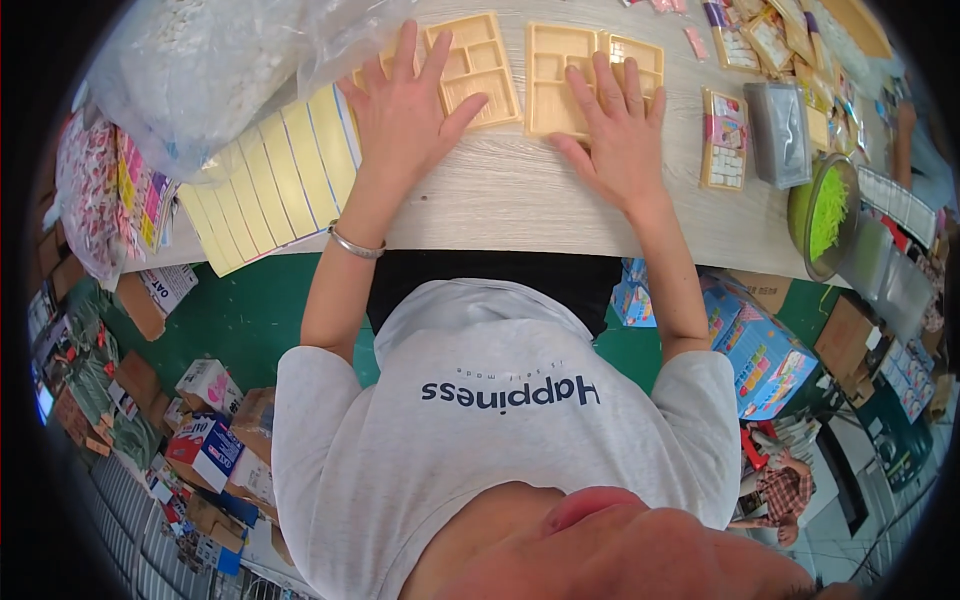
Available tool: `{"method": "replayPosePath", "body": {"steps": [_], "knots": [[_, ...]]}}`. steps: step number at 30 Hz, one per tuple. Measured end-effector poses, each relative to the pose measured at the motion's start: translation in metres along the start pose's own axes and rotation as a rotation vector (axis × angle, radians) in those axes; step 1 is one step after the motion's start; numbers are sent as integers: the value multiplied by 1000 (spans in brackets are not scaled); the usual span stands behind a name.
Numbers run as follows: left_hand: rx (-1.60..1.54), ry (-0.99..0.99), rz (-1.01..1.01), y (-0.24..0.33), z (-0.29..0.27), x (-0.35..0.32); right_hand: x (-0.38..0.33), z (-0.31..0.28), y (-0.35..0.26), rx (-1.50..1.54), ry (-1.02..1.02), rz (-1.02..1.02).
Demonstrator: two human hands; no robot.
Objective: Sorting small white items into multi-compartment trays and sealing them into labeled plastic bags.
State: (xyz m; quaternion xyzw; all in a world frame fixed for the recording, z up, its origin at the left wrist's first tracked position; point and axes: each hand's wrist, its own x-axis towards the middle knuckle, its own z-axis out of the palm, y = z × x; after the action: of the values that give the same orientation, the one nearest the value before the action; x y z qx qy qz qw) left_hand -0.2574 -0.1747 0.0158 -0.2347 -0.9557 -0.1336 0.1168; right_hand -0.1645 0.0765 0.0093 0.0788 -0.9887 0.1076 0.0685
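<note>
Your grey shirt fills the foreground — beyond it, your left hand [405, 105] lies flat, fingers spread wide, on a tan compartment tray [478, 68] on the table [500, 195]. Your right hand [617, 135] presses open-palmed on a second tray [560, 75] just beside — holding nothing. Yellow sheets [265, 180] sit left.

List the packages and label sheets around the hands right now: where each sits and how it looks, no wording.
Sheet of pale yellow strip labels: table, beside left hand.
Clear plastic bag of white pieces: far left.
Filled tan tray with pink and white packets: beyond right hand.
Grey foil pouch: beside it.
Blue cardboard box: floor, right.
</note>
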Motion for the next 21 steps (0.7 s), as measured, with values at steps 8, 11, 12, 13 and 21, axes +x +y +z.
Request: {"method": "replayPosePath", "body": {"steps": [8,11,12,13,21], "knots": [[-40,-117,172,-7,10,-16,1,4,4,-113,-34,53],[-42,-85,111,-9,18,-8,0,5,1,-121,-47,65],[-39,-83,101,-9,19,-7,1,6,0,-128,-38,82],[-33,-100,131,-9,19,-7,2,5,-2,-125,-39,70],[-97,-58,104,-9,-10,-15,7,-10,-16,-71,-38,91]]}}
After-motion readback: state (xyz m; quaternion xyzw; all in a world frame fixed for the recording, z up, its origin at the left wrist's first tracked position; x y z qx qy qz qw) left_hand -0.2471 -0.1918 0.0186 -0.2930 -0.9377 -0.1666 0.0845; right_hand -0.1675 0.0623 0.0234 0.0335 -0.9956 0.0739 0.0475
